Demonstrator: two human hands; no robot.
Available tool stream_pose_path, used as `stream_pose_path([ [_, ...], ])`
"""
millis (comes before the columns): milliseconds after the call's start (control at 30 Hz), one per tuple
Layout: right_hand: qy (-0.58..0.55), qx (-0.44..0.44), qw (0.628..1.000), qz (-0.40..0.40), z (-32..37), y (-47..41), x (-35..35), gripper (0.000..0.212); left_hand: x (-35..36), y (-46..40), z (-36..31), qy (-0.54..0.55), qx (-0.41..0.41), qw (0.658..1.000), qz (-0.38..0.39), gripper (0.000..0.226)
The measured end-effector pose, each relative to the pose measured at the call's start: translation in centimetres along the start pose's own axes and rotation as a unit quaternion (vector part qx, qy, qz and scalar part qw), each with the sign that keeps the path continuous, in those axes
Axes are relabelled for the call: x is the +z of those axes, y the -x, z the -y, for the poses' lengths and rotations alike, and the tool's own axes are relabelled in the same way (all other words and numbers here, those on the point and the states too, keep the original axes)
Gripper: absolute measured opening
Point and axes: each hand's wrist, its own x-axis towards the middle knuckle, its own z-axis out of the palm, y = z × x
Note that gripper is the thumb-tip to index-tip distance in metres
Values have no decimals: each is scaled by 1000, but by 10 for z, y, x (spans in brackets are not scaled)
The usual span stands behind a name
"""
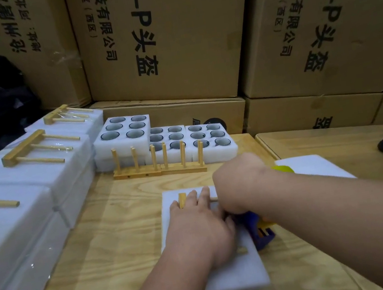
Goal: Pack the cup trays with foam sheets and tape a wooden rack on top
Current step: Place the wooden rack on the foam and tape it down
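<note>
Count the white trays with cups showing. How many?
3, all at the table's back: the tall left tray, the middle tray and the right tray. Others may be wrapped already.

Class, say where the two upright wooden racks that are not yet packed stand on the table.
In the head view the upright wooden racks stand side by side at the table's far middle, just in front of the open cup trays.
</note>
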Motion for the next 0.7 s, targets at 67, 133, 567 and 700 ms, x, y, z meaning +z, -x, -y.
stream_pose_path([
  [67, -33, 28, 999, 26, -16, -4, 2, 18, 0, -1, 1, 9, 1, 1000, 0, 56],
  [133, -69, 65, 993, 73, -38, -4, 5, 16, 1, -2, 1, 8, 3, 1000, 1, 58],
  [567, -528, 165, 828, -91, -96, 27, 41, 26, 7, -2, 4, 4, 6, 1000, -7, 58],
  [700, -476, 160, 844, -187, -53, 9, 81, 48, 6, -2, 2, 5, 7, 1000, -12, 58],
])
